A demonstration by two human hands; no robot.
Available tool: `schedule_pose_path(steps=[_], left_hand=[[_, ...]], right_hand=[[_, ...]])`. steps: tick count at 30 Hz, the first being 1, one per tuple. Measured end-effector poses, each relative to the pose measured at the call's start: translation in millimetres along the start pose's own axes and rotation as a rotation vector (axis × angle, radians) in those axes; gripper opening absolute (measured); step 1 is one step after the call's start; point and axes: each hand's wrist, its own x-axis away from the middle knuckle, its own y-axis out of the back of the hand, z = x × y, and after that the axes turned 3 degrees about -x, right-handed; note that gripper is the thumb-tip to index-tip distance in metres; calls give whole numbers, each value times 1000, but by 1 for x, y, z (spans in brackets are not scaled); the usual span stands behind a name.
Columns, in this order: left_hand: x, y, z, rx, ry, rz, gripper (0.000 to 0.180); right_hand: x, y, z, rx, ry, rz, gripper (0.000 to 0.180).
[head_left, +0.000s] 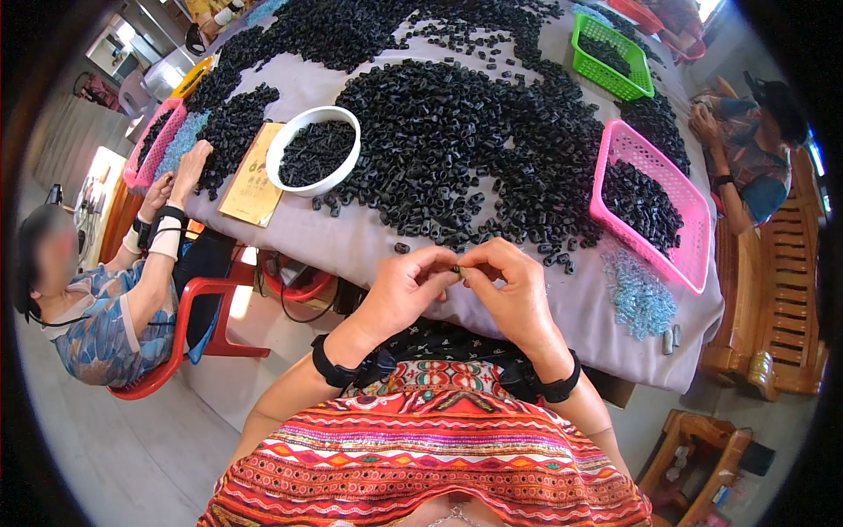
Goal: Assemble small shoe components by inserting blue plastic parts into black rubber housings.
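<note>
Over the table's near edge, my left hand (406, 292) and my right hand (512, 288) meet fingertip to fingertip. Thumb and forefinger of each are pinched on a small black plastic piece (456, 270), mostly covered by the fingers. Just beyond them spreads a big heap of short black tubular pieces (430, 132). One loose black piece (401, 249) lies beside my left hand. To the right of my right hand is a scatter of small clear-blue pieces (639, 299).
A pink basket (694, 265) of black pieces stands at right, a green basket (645, 91) farther back. At left, a white round tub (305, 188) of thin black parts sits by a yellow booklet (250, 191). People work at both sides; a red chair (206, 303) stands left.
</note>
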Motion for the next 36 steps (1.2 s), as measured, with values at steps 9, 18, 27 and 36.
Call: schedule_pose_path(steps=[9, 18, 27, 36], left_hand=[[-3, 3, 9, -54, -173, -145, 19], [0, 3, 9, 173, 5, -41, 18], [5, 12, 11, 117, 177, 107, 16], [6, 18, 19, 324, 65, -5, 12]], right_hand=[[4, 5, -13, -37, -115, -31, 11], [8, -10, -24, -143, -158, -45, 10], [9, -12, -20, 48, -108, 66, 11], [-3, -24, -16, -103, -86, 87, 18]])
